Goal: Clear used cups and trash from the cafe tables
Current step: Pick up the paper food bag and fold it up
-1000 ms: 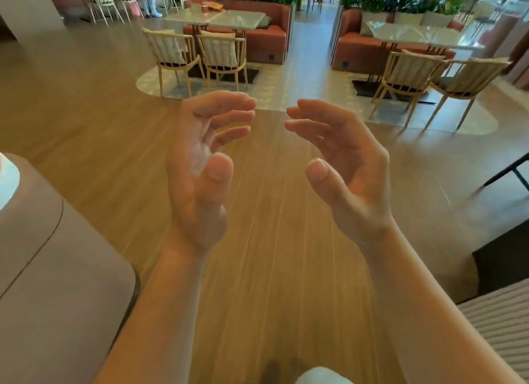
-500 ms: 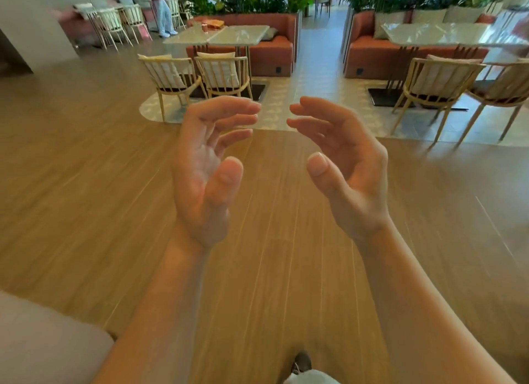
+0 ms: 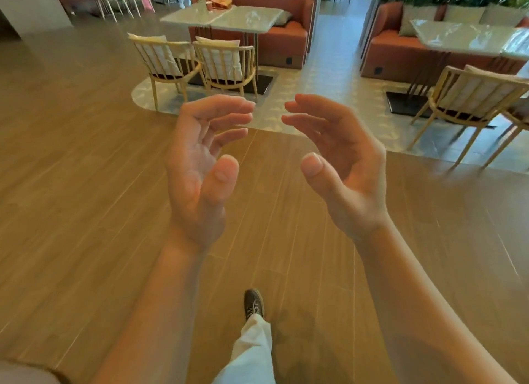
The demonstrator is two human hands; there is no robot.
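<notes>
Bare forearms (image 3: 160, 312), loose white trouser leg (image 3: 252, 352), dark brown sneaker (image 3: 254, 303) with pale laces.

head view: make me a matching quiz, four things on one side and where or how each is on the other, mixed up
Things:
1. left hand
2. brown shoe
3. brown bag
4. white cushion

Place or state:
a. on the far table, upper left
b. open, holding nothing
c. propped against the back of a wooden chair
d. on the wood floor, bottom centre

Pairs: 1-b, 2-d, 3-a, 4-c
</notes>
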